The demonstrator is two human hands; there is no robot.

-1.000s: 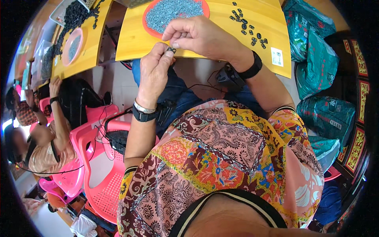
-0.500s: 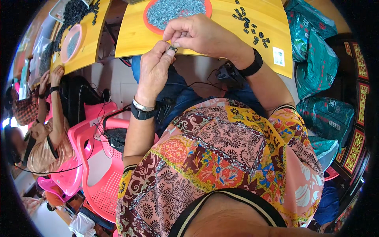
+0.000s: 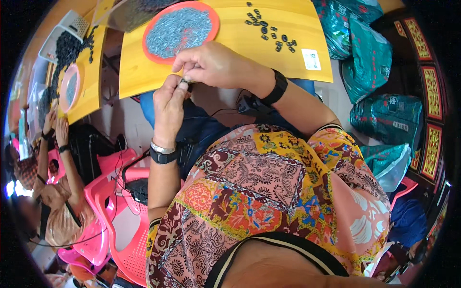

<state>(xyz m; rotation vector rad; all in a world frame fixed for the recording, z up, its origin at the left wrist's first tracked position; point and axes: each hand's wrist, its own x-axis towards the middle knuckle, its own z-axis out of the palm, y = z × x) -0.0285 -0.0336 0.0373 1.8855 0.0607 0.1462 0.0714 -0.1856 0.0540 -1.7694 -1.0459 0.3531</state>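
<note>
Just past the near edge of the yellow table, my left hand (image 3: 168,105) pinches a small black part (image 3: 184,81) between thumb and fingers. My right hand (image 3: 213,66) is closed at the same spot, its thumb and fingertips pressed together against or right beside the part. Whatever those fingertips hold is too small to make out. Beyond the hands, an orange-red round tray (image 3: 215,23) is full of small grey metal pieces (image 3: 177,31), which look like screws. Several black parts (image 3: 264,30) lie scattered on the table to the right.
A white label (image 3: 311,59) lies on the yellow table (image 3: 240,29). Green bags (image 3: 370,60) stand on the right. On the left are pink chairs (image 3: 125,230), another person's hands (image 3: 57,127), a second table with a pink bowl (image 3: 63,96) and a white basket (image 3: 77,24).
The view has shifted, so the table and tray sit lower and further left. My hands remain together around the small black part, which is now more covered by my fingers.
</note>
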